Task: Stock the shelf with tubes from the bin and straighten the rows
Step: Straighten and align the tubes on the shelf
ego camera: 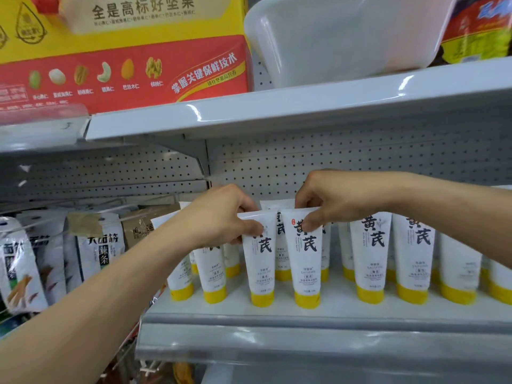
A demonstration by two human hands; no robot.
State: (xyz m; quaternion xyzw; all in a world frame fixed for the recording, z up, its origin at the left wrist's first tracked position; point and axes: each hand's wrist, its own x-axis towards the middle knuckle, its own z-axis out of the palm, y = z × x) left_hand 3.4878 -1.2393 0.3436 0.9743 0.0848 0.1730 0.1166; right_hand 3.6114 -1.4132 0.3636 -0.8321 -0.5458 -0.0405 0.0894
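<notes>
1. Straightening is under way, I judge. At centre frame my left hand (221, 220) pinches the crimped top of a front-row tube (260, 261), and my right hand (321, 200) pinches the neighbouring tube (306, 259).
2. The next move, as I read it, is to square both with the front row, then let go without tipping those behind.
3. The tubes are white with yellow caps and stand cap-down on the grey shelf (332, 311), lower centre to right. The white bin (346, 37) sits on the shelf above, upper right.
</notes>
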